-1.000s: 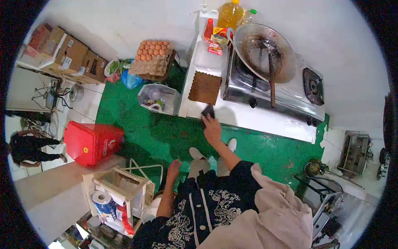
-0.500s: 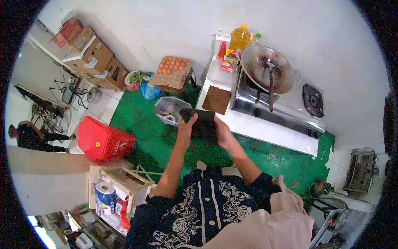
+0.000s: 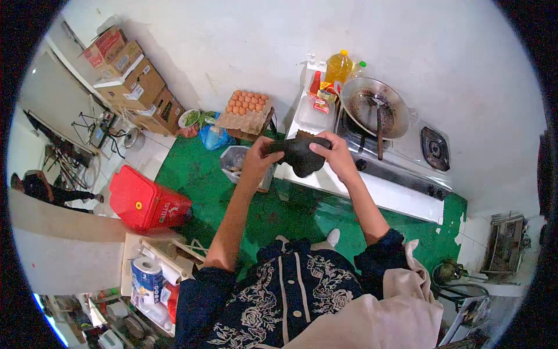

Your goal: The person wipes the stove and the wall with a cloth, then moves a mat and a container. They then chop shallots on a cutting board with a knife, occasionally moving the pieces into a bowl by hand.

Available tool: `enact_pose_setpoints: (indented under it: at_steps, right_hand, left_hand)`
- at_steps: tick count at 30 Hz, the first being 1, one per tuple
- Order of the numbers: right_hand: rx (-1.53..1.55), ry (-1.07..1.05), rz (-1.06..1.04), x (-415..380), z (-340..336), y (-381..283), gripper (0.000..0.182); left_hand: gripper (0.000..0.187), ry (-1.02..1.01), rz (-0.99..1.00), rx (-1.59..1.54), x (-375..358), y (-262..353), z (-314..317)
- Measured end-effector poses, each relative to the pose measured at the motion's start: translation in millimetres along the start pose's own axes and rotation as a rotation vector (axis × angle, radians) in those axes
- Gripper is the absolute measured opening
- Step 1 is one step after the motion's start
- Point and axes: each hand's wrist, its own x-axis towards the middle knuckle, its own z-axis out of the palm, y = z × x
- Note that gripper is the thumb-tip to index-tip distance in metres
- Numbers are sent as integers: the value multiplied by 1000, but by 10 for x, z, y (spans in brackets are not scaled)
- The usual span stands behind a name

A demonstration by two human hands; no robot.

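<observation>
Both hands hold a limp black cloth (image 3: 307,160) up in front of the counter's near edge. My left hand (image 3: 260,156) pinches its left end between thumb and fingers. On the other side, my right hand (image 3: 339,156) grips the upper right part, its thumb pressed on top. A rounded portion hangs down between them. Just behind the cloth, the edge of a brown scalloped mat (image 3: 304,134) shows; the rest of it is hidden. Below my left hand, a clear plastic tub (image 3: 230,160) with things inside stands partly covered by my arm.
A large wok (image 3: 363,99) with a spatula (image 3: 379,131) rests on the stove (image 3: 401,166). Behind are oil bottles (image 3: 338,68). Eggs (image 3: 247,103) sit on a carton to the left, near a red bin (image 3: 148,200). A person (image 3: 49,189) stands far left.
The cloth has been raised and spread between my hands, its lower part now hanging. My right hand has moved up and right, and it now covers much of the brown mat from view.
</observation>
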Motion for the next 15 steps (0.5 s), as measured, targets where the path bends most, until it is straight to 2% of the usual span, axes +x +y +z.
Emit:
enact_pose_setpoints:
  at_steps: [1,4,6,7,10,12,13,15]
  right_hand:
    - [-9,7,3,-15,-6,-13,19]
    - [-158,-14,-29,-47,-95,126,20]
    - [-223,24,-87,-76,-155,270,23]
    - [-405,23,-133,-160,-131,229,26]
    - [-286,-246,70,-348,-142,560,28]
    - [-322,-250,176,-485,-155,913,21]
    - [-426,-246,141,-526,-162,987,20]
    - [-574,-232,230,-488,-171,1119,20]
  left_hand:
    - [29,-6,45,6,-15,77,30]
    - [24,-24,11,277,7,146,9]
    - [27,-57,13,357,53,47,7]
    - [28,-78,13,395,63,-40,-2]
    - [32,-312,-47,543,49,-497,-45]
    - [27,-428,93,787,-53,-855,-71]
    - [25,-484,162,910,-42,-940,-58]
    - [24,-503,2,961,80,-1094,69]
